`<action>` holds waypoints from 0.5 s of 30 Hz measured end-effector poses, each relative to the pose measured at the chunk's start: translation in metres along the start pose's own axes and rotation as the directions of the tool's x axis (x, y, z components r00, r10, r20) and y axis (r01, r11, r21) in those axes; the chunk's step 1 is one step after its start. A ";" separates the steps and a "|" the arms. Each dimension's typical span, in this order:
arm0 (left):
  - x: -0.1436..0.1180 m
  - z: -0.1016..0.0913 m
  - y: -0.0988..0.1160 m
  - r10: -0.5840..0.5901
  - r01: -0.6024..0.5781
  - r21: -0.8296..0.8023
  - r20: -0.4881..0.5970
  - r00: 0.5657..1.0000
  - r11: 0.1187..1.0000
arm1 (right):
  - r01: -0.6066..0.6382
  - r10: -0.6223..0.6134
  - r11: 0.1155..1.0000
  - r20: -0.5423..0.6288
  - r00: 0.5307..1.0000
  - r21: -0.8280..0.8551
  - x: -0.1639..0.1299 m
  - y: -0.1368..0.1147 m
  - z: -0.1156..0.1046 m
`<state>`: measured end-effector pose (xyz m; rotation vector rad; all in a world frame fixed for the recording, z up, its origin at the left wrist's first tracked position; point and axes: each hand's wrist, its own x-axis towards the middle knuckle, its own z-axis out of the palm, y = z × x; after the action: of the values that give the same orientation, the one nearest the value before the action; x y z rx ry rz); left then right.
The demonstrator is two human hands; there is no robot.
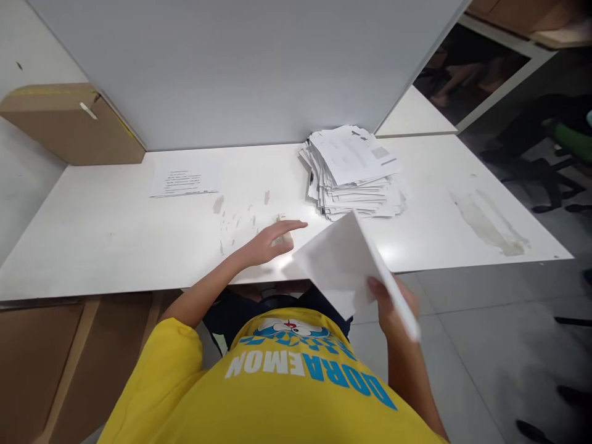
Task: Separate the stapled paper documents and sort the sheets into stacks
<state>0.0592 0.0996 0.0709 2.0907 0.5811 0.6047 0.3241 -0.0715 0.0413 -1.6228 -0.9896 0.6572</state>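
**Where Things Lay on the Table**

The table (115, 246) stood against a partition (231, 68). A stack of papers (354, 172) sat toward its far right, just before the partition. A single printed sheet (185, 179) lay far left of the stack. A cardboard box (69, 123) leaned beyond the table's left end. The left hand (271, 242) rested on the table near its front edge; the right hand (393, 302), off the edge, gripped a sheet (340, 262) raised before the stack.

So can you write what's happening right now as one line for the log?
right hand: holds white sheet | left hand: flat on table | paper stack: behind sheet | printed page: far left
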 end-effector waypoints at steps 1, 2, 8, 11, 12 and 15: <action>0.000 -0.004 0.009 -0.013 0.021 -0.152 0.052 0.999 0.988 | -0.058 0.058 0.998 0.016 0.998 0.024 0.003 -0.001 0.004; 0.000 -0.008 0.017 -0.033 0.058 -0.270 0.098 0.995 0.961 | -0.113 0.111 0.992 0.034 0.993 0.062 0.005 -0.001 0.010; -0.021 -0.035 0.038 -0.316 0.344 -0.410 0.136 0.939 0.845 | -0.281 0.184 0.897 0.290 0.939 0.342 0.012 -0.009 0.067; -0.039 -0.061 0.033 -0.392 0.412 -0.187 0.135 0.910 0.892 | -0.293 0.126 0.912 0.484 0.866 0.286 0.015 -0.025 0.089; -0.044 -0.074 0.029 -0.409 0.416 -0.061 0.100 0.907 0.907 | -0.295 0.095 0.917 0.575 0.813 0.267 0.018 -0.032 0.093; -0.054 -0.133 0.010 -0.447 0.456 0.334 -0.109 0.888 0.825 | -0.282 -0.037 0.911 0.741 0.671 0.301 0.034 -0.049 0.099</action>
<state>-0.0615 0.1428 0.1368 2.1568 1.2355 0.2615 0.2464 0.0117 0.0634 -1.0470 -1.2058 1.5934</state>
